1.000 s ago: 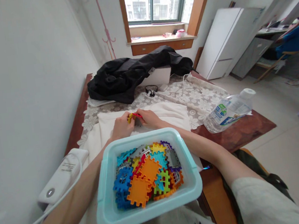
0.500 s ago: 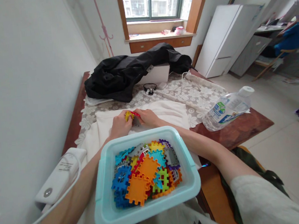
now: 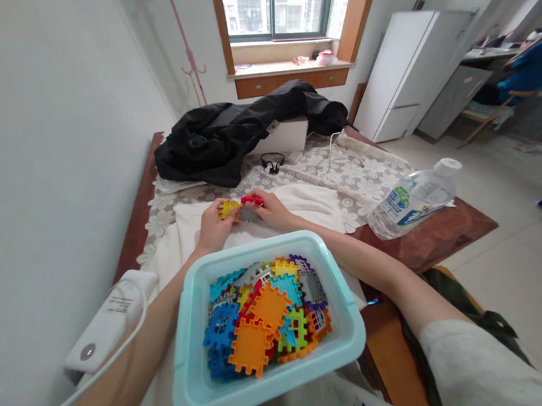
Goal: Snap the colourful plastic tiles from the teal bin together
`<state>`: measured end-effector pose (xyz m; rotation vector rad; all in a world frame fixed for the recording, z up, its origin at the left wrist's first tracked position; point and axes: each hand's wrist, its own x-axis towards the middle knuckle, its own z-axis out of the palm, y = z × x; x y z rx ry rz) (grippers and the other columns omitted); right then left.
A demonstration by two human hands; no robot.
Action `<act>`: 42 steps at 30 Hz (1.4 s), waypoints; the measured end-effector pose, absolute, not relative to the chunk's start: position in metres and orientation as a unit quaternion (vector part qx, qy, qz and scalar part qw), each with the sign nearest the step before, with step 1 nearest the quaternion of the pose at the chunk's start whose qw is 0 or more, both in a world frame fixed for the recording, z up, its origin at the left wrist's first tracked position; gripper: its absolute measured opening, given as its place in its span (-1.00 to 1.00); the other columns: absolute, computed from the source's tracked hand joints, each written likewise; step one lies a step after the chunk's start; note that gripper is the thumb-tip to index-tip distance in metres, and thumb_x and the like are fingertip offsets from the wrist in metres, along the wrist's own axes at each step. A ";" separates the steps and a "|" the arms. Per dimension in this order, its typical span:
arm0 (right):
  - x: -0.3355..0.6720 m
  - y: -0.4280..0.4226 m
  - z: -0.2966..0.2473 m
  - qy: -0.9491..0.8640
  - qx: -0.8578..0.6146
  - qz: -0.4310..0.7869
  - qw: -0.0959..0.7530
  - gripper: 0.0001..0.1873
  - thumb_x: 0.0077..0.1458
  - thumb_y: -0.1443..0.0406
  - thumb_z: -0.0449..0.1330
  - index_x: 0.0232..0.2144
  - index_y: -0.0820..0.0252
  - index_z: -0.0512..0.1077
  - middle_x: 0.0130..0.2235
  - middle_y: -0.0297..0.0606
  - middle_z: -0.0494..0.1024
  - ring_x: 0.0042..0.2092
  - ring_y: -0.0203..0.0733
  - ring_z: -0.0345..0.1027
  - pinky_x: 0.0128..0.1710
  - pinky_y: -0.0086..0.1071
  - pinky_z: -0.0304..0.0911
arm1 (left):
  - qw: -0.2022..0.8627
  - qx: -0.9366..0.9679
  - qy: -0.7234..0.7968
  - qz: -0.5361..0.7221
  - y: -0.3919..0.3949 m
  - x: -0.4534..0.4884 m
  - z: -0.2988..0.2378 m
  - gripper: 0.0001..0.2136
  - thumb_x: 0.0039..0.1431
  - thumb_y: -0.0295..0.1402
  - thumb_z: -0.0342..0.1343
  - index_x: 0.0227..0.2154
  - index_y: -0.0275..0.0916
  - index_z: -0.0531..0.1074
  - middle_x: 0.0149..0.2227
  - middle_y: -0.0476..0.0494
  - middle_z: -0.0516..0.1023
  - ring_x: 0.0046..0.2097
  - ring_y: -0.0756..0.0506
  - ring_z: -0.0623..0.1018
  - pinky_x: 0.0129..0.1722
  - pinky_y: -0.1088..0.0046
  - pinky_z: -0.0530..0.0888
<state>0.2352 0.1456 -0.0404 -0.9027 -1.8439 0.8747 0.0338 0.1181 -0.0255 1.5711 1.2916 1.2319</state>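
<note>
My left hand (image 3: pixel 212 225) and my right hand (image 3: pixel 274 210) meet over a white cloth (image 3: pixel 310 202) on the table. Between them is a small cluster of toy tiles: a yellow tile (image 3: pixel 227 208) in my left fingers, a red tile (image 3: pixel 251 200) and a grey tile (image 3: pixel 249 215) at my right fingers. Both hands are closed on the pieces. In front of me, close to my body, a light blue plastic bin (image 3: pixel 196 391) holds several interlocking tiles in orange, blue, yellow, green and grey.
A clear water bottle (image 3: pixel 410 198) lies on its side at the table's right edge. A black jacket (image 3: pixel 239 132) covers a white box at the back. A headset (image 3: pixel 272 161) lies on the lace cloth. A white device with a cable (image 3: pixel 107 323) sits at my left.
The hands have lifted and turned the joined tiles slightly, so the yellow and grey pieces show more. The camera shifted a little; the bin and bottle stay put.
</note>
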 end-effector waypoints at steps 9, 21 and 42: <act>0.236 0.154 -0.046 -0.637 -0.344 0.519 0.456 -0.47 0.15 -0.18 0.31 -0.31 0.18 0.48 -0.47 -0.37 0.45 -0.50 -0.31 0.19 -0.57 -0.44 0.11 | 0.408 0.596 0.505 0.473 0.115 0.037 -0.021 -0.59 -0.02 -0.05 0.45 -0.30 -0.21 0.45 -0.34 -0.07 0.57 -0.39 -0.08 0.57 -0.48 0.41 0.62; 0.242 0.154 -0.039 -0.582 -0.312 0.583 0.473 -0.47 -0.06 -0.11 0.50 -0.30 0.20 0.60 -0.27 -0.22 0.66 -0.31 -0.20 0.45 -0.40 -0.41 0.46 | 0.394 0.611 0.494 0.477 0.116 0.036 -0.024 -0.58 0.00 -0.01 0.46 -0.35 -0.18 0.42 -0.44 0.02 0.52 -0.51 -0.01 0.48 -0.59 0.49 0.52; 0.243 0.157 -0.044 -0.548 -0.307 0.577 0.522 -0.56 -0.07 -0.02 0.53 -0.38 0.18 0.56 -0.33 -0.26 0.64 -0.21 -0.15 0.56 -0.05 -0.25 0.53 | 0.327 0.662 0.468 0.486 0.121 0.032 -0.032 -0.70 0.14 -0.10 0.34 -0.23 -0.19 0.50 -0.26 -0.13 0.65 -0.24 -0.14 0.62 -0.22 0.36 0.55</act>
